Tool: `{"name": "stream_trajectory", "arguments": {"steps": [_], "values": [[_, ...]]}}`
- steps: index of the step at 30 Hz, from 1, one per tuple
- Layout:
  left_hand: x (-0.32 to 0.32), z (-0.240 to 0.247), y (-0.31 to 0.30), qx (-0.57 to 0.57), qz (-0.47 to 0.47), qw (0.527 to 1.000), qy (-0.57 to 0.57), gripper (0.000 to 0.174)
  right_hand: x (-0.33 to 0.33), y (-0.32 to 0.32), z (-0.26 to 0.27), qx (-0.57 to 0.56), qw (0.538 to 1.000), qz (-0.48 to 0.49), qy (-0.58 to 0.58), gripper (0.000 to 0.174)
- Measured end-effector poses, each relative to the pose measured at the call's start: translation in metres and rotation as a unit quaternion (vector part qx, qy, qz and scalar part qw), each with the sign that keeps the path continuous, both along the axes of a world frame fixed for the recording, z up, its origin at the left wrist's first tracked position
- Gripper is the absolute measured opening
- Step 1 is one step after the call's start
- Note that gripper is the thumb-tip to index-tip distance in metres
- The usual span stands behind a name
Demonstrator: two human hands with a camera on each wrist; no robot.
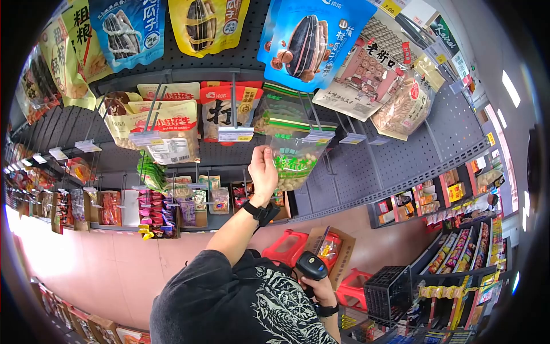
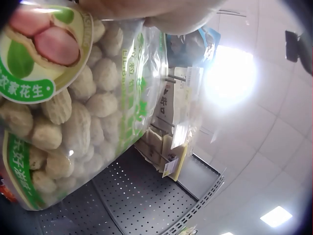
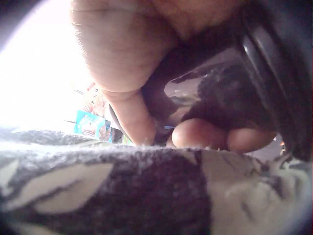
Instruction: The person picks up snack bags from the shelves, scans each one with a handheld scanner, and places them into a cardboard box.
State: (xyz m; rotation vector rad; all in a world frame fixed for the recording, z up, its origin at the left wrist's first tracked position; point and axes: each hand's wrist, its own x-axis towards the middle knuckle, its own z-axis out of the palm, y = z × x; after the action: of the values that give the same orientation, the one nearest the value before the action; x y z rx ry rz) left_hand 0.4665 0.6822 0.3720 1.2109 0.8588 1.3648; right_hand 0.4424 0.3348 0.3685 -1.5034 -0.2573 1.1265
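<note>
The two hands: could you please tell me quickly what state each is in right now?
Left hand: closed, gripping the clear, green-labelled plastic bag of peanuts.
Right hand: closed, holding the black plastic handheld barcode scanner.

Clear green-labelled peanut bag [image 1: 293, 163], full, hangs upright; black scanner [image 1: 311, 266] lower down, seemingly head up.

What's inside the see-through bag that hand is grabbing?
Peanuts still in their shells fill the clear bag, which the left hand pinches near its top. The printed label covers some of them, so what sits behind it cannot be seen.
</note>
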Motion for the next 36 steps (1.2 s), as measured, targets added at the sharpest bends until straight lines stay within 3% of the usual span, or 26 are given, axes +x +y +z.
{"name": "stream_trajectory", "arguments": {"steps": [9, 12, 15, 18, 20, 22, 24, 26, 27, 30, 31, 36], "values": [[0.034, -0.009, 0.040, 0.019, 0.032, 0.999, -0.031, 0.018, -0.002, 0.003, 0.002, -0.008, 1.000, 0.001, -0.005, 0.024], [0.056, -0.008, 0.067, 0.018, 0.090, 0.996, 0.005, 0.020, -0.002, 0.001, -0.003, -0.011, 1.000, 0.000, -0.009, 0.023], [0.061, -0.005, 0.084, 0.009, 0.081, 0.997, 0.016, 0.022, -0.003, 0.000, -0.005, -0.011, 1.000, -0.016, 0.002, 0.023], [0.051, -0.017, 0.088, 0.043, 0.038, 0.998, 0.007, 0.023, -0.004, 0.001, -0.003, -0.007, 1.000, -0.020, 0.004, 0.023], [0.040, -0.048, 0.094, 0.079, 0.019, 0.996, 0.049, 0.020, -0.002, 0.004, -0.002, 0.006, 1.000, -0.012, 0.008, 0.024], [0.006, -0.039, 0.077, 0.075, 0.039, 0.991, 0.102, 0.017, -0.001, 0.006, 0.000, 0.019, 1.000, -0.002, 0.012, 0.024], [-0.021, -0.037, 0.072, 0.127, 0.128, 0.976, 0.119, 0.024, 0.000, 0.008, 0.001, 0.003, 1.000, 0.017, -0.006, 0.027], [-0.042, -0.024, 0.073, 0.078, 0.162, 0.966, 0.187, 0.037, 0.002, 0.011, 0.000, 0.023, 0.999, 0.024, 0.002, 0.026], [-0.046, -0.034, 0.084, 0.117, 0.173, 0.954, 0.215, 0.051, 0.004, 0.012, -0.004, 0.028, 0.999, 0.038, 0.001, 0.025], [-0.041, -0.041, 0.104, 0.194, 0.248, 0.917, 0.244, 0.062, 0.007, 0.017, -0.004, 0.026, 0.997, 0.069, -0.008, 0.025], [-0.040, -0.045, 0.109, 0.178, 0.235, 0.924, 0.243, 0.071, 0.007, 0.019, -0.005, 0.010, 0.998, 0.068, -0.008, 0.025], [-0.041, -0.063, 0.131, 0.140, 0.266, 0.916, 0.264, 0.074, 0.007, 0.017, -0.010, 0.017, 0.999, 0.051, 0.002, 0.021]]}}
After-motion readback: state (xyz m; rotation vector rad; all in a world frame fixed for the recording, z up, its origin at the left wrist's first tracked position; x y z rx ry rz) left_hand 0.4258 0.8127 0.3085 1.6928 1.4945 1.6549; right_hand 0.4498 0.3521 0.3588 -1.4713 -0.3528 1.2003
